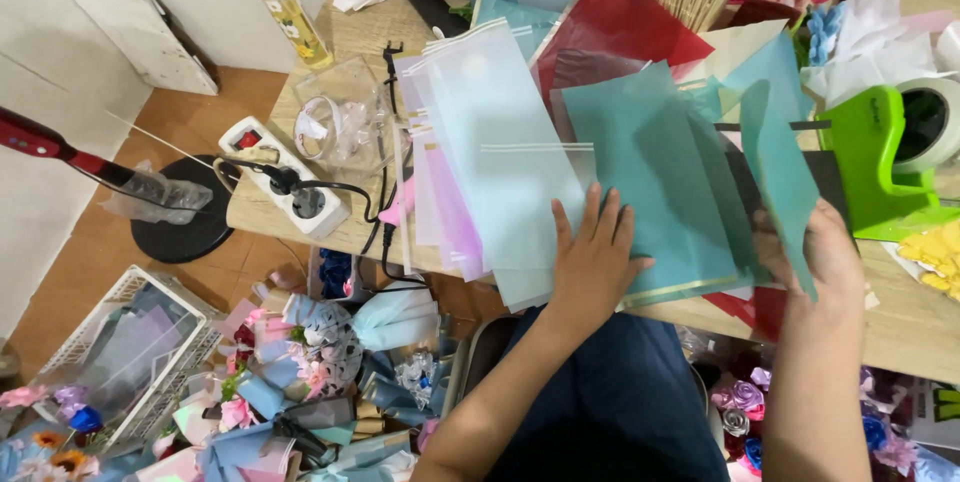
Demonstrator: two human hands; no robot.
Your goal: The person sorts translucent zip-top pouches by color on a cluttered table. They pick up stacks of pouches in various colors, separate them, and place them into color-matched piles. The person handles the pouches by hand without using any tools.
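Left hand (592, 260): lies palm down on the flat teal sheet (650, 177), fingers spread apart and pointing to about 12 o'clock, thumb out toward 3 o'clock; it presses rather than grips.
Flat teal sheet: on top of the paper pile at the near edge of the wooden table (915, 317); most of it runs from the fingertips toward 12 and 1 o'clock, with its gold-edged lower border at about 4 o'clock from the palm.
Right hand (825, 252): raised at the table's near edge, fingers closed around the lower end of a folded teal sheet (778, 167).
Folded teal sheet: stands nearly upright, rising from the right fingers toward 12 o'clock; its lower edge is hidden in the grip, and the exact fingertip contact cannot be told.
Pale sheets (480, 132): a fanned stack of translucent white, mint and pink sheets at 10 o'clock from the left hand, touching the flat teal sheet's left edge.
Red sheet (620, 27): under the teal ones, at 12 o'clock from the left hand.
Green tape dispenser (880, 157): at 2 o'clock from the right hand, just beside the folded sheet.
Power strip (285, 177): at the table's left end, at 9 o'clock from the pale sheets, with a black plug in it.
Paper flowers (320, 362): heaped on the floor at 8 o'clock from the left hand.
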